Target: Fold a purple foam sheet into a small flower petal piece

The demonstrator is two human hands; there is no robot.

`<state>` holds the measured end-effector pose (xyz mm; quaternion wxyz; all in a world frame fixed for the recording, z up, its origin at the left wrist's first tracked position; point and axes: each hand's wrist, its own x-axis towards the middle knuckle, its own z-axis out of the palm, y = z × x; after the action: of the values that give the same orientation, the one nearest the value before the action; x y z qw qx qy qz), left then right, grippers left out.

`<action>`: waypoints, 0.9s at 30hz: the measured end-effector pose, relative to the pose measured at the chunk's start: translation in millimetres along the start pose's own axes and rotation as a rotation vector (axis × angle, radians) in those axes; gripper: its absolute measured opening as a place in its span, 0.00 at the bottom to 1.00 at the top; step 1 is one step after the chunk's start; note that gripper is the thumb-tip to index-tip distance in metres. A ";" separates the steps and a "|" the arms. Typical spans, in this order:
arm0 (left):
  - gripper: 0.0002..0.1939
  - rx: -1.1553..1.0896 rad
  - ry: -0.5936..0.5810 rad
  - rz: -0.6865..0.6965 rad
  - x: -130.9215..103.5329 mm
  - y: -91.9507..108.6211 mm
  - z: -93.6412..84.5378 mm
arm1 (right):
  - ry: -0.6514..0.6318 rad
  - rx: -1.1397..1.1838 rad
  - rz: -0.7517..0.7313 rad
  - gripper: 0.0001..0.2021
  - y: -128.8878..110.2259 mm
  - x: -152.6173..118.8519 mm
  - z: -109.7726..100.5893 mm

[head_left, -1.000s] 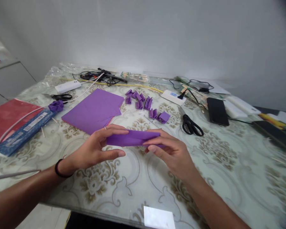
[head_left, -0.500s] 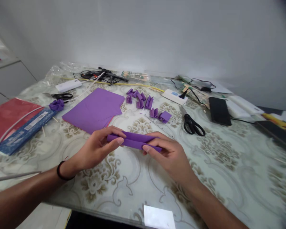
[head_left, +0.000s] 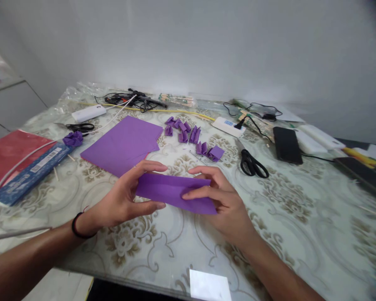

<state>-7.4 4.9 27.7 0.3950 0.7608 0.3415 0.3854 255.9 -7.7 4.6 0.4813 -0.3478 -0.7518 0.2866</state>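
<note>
A creased strip of purple paper (head_left: 163, 189) is held between my two hands above the table, its wide face toward me. My left hand (head_left: 128, 196) grips the left end, fingers along the top edge and thumb along the bottom edge. At the right end my right hand (head_left: 222, 192) holds the strip, one finger lying across its face; the thumb is partly hidden. Behind my left hand lies a stack of purple paper sheets (head_left: 122, 142). Farther back are several small folded purple paper pieces (head_left: 202, 148).
Black-handled scissors (head_left: 252, 164) and a phone (head_left: 287, 145) lie to the right. A white power strip (head_left: 228, 126) sits at the back. At the left are a red and blue packet (head_left: 28, 171), crumpled purple paper (head_left: 73, 139) and more scissors (head_left: 80, 127).
The purple strip, folded up narrow before, has been opened out wider and now shows its inner face. My fingers have spread to its top and bottom edges.
</note>
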 end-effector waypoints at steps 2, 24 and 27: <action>0.29 -0.018 0.000 0.036 0.1 -1.7 0.4 | 0.008 -0.002 0.003 0.10 -0.5 0.2 0.0; 0.03 0.144 0.116 0.170 -1.0 -5.4 3.5 | 0.039 0.183 0.235 0.04 3.7 0.1 0.0; 0.04 0.154 0.170 0.126 -1.5 -9.3 4.4 | 0.027 0.215 0.316 0.06 3.9 -0.5 1.9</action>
<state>-6.3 6.4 17.5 0.2800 0.7735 0.3538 0.4451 255.2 -6.0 0.7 0.4746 -0.4119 -0.6463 0.4329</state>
